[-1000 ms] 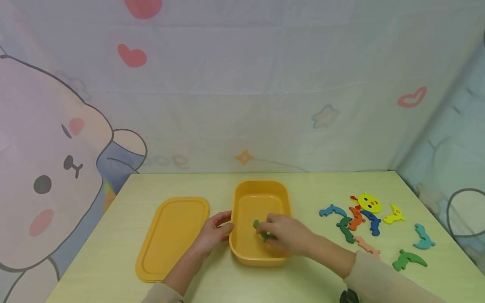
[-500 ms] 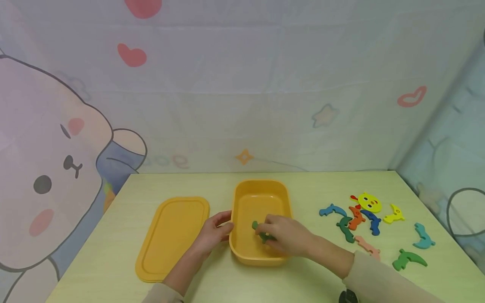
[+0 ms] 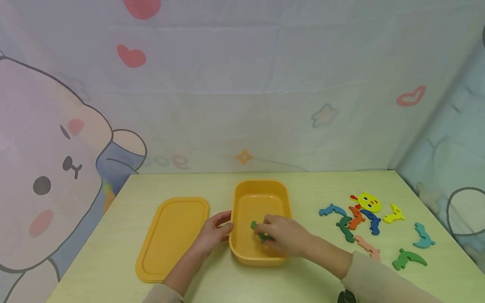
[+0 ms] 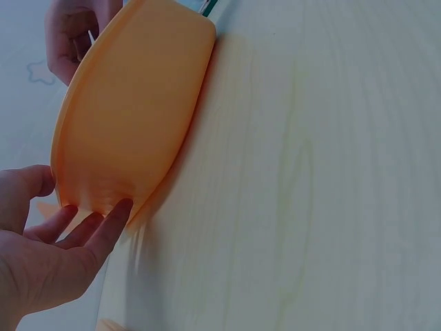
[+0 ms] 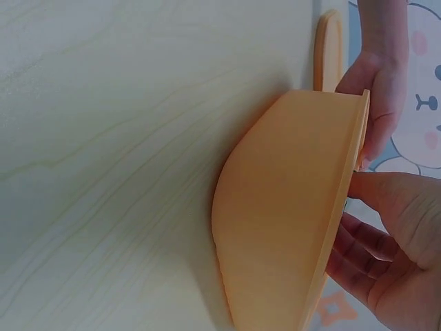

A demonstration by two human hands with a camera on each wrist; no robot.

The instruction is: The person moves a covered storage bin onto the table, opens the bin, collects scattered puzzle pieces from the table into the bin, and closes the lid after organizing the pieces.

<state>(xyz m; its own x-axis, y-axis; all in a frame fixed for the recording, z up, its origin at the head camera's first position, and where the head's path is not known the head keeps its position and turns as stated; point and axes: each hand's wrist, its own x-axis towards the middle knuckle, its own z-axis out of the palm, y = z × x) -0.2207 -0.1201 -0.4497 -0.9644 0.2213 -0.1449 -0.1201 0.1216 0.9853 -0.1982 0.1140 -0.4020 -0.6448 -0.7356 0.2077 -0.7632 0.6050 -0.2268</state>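
An orange-yellow plastic box (image 3: 260, 261) without its lid stands mid-table in the head view. My left hand (image 3: 215, 230) touches its left wall from outside; in the left wrist view the fingers (image 4: 107, 231) lie fairly straight on the wall, with the thumb at the rim. Inside the box, my right hand (image 3: 286, 235) pinches a dark green curved puzzle piece (image 3: 264, 238) low over the floor. Part of that piece is covered by the fingers. From the right wrist view, the box wall (image 5: 282, 193) hides the piece and the fingertips.
A matching lid (image 3: 172, 240) lies flat left of the box. To the right are several coloured puzzle pieces, among them a yellow face piece (image 3: 369, 203), a green one (image 3: 409, 259) and a turquoise one (image 3: 423, 236). A printed cloth (image 3: 227, 105) hangs behind the table.
My right hand has shifted very slightly left inside the box, with the dark green puzzle piece still pinched. The left hand and the box have stayed in place.
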